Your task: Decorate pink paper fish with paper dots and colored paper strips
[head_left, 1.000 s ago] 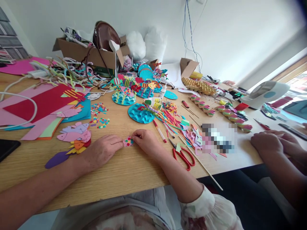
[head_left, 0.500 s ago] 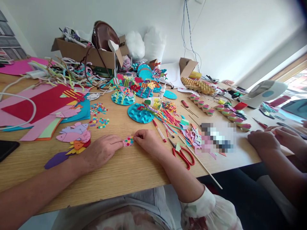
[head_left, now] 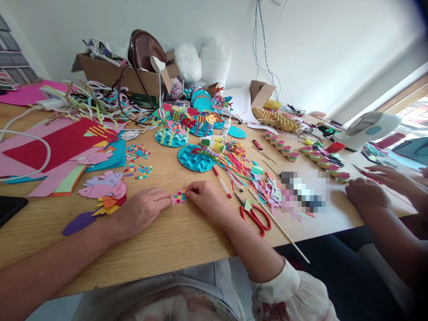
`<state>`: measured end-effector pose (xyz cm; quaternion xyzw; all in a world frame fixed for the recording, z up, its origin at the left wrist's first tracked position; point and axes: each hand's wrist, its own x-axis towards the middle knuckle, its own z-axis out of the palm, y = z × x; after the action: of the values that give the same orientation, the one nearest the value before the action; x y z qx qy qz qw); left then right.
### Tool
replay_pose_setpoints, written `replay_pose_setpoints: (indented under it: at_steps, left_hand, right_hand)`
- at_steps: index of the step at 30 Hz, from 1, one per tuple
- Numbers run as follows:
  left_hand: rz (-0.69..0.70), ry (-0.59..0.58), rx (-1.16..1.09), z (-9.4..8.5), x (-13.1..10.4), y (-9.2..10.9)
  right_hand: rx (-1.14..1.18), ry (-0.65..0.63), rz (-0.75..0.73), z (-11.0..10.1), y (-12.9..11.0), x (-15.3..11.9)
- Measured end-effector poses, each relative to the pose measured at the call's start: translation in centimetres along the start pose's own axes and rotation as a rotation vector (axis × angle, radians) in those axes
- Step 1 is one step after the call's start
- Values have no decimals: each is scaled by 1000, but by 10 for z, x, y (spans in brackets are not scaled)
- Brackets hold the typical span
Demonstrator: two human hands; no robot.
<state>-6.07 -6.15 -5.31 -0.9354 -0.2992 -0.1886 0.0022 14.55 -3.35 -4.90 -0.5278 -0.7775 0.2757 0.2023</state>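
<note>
A small pink paper fish with colored dots [head_left: 179, 197] lies on the wooden table between my hands. My left hand [head_left: 147, 208] rests on the table, its fingers together and their tips on the fish's left end. At the fish's right end, the fingers of my right hand [head_left: 201, 196] are pinched together. Paper fish cut-outs [head_left: 100, 186] in pink, lilac and orange are piled left of my left hand, with a purple oval [head_left: 78, 223] below. Colored paper dots [head_left: 138, 170] are scattered beyond it. A red-and-white pen [head_left: 222, 183] and red-handled scissors [head_left: 257, 218] lie right of my right hand.
A wooden stick [head_left: 284, 232] overhangs the table's front edge. Blue wavy bases [head_left: 195, 158] and paper strips [head_left: 237, 166] lie ahead. Colored sheets [head_left: 43, 147] cover the left side, near a phone [head_left: 11, 209]. Another person's hands [head_left: 368, 195] are at the right.
At the right, the other person's farther hand has moved apart from the nearer one and reached forward over the table toward a red-handled tool. My own hands and the dotted fish look nearly unchanged.
</note>
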Motion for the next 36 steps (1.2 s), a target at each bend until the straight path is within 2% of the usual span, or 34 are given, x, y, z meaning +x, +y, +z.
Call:
replay_pose_setpoints:
  at_steps: [27,36]
  left_hand:
    - [-13,-9,-1,-2,0,0]
    - [-2,-7,17,-3,0,1]
  right_hand:
    - [86,7,16,-3,-2,-2]
    - [88,82,43,-2,-3,-1]
